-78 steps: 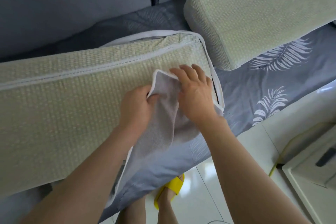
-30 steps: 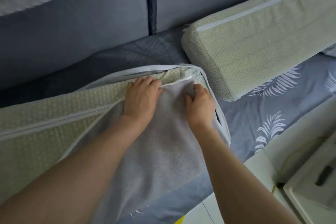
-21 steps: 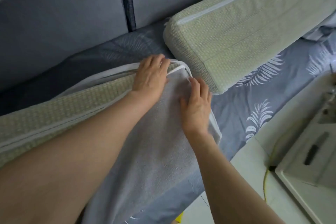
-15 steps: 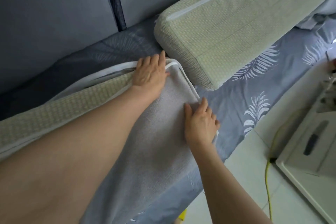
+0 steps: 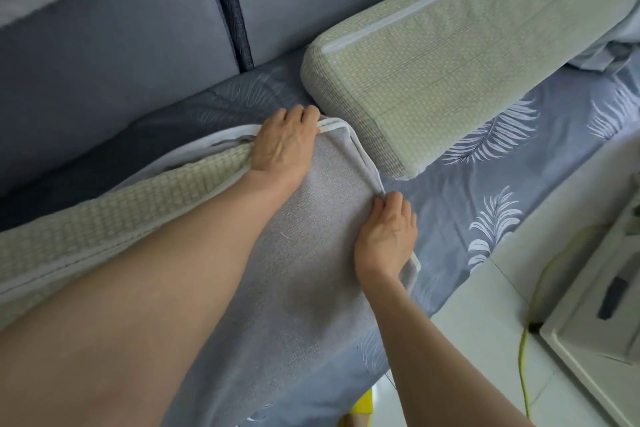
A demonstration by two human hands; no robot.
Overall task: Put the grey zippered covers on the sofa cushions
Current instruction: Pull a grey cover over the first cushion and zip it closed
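A long sofa cushion with a pale green woven face lies across the seat in front of me. A grey cover with white piping is drawn over its right end. My left hand lies on the far corner of that end, fingers curled over the piped edge. My right hand grips the cover's right edge at the near side, fingers bent round the piping. A second green woven cushion lies to the right, apart from both hands.
The sofa seat wears a blue-grey sheet with white leaf prints. Grey back cushions stand behind. A white appliance and a yellow-green cable are on the tiled floor at right. A yellow slipper shows below.
The grey flap was pulled up over the cushion's end. My left hand moved to the far corner. My right hand slid down the right edge toward me.
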